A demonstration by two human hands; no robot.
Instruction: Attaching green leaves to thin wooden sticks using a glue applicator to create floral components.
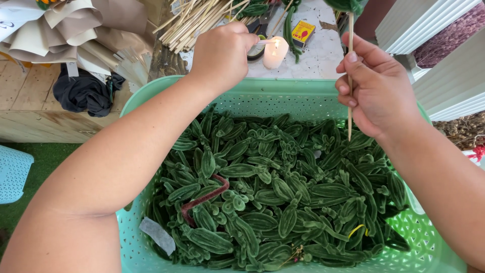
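My left hand (222, 53) is closed around a thin pale stick (264, 42), its tip held at the flame of a short white candle (275, 52) on the white tabletop. My right hand (376, 88) grips a long wooden skewer (349, 76) upright, with a green fuzzy piece (346, 5) at its top. Both hands hover over the far rim of a mint-green perforated basket (273, 96) filled with several green fuzzy wire leaves (273, 197). A dark red fuzzy wire (204, 198) lies among the leaves.
A bundle of wooden skewers (197, 23) lies behind the basket, beside a small yellow and red box (303, 31). Beige wrapping paper (60, 30) and a black cloth (86, 93) are at the left. White corrugated panels (444, 65) stand at the right. A light blue basket (12, 172) sits on the green floor.
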